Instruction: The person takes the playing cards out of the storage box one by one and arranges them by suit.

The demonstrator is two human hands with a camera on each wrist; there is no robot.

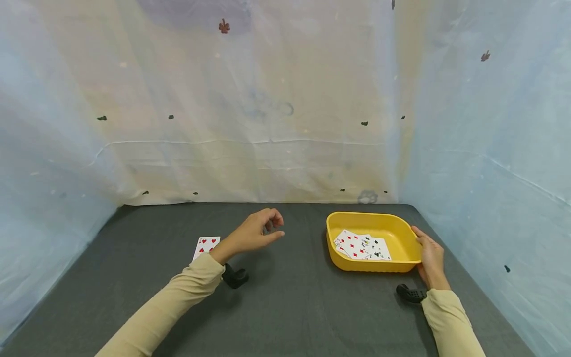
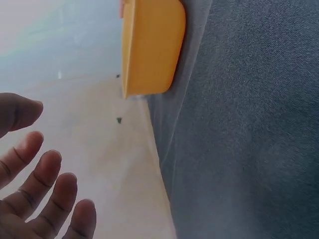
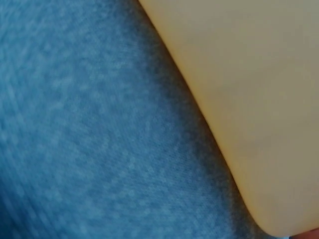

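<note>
On the right half of the table, my right hand point(image 1: 431, 255) grips the right end of a yellow plastic tray point(image 1: 403, 240). Several playing cards point(image 1: 355, 246) lie face up and overlapping inside it, with red diamonds and black clubs showing. My left hand point(image 1: 256, 230) hovers over the table left of the tray, holding nothing, its fingers loosely bent and thumb apart. Behind the left wrist, a hearts playing card point(image 1: 205, 243) lies on the table, partly hidden by the sleeve. The left wrist view shows the spread fingers point(image 2: 52, 199); the tray's wall point(image 3: 259, 99) fills much of the right wrist view.
A dark grey cloth covers the table point(image 1: 294, 307). Pale patterned sheeting point(image 1: 267, 109) hangs along its back and both sides, close behind the tray. Black wrist-worn devices point(image 1: 235, 276) sit on both wrists.
</note>
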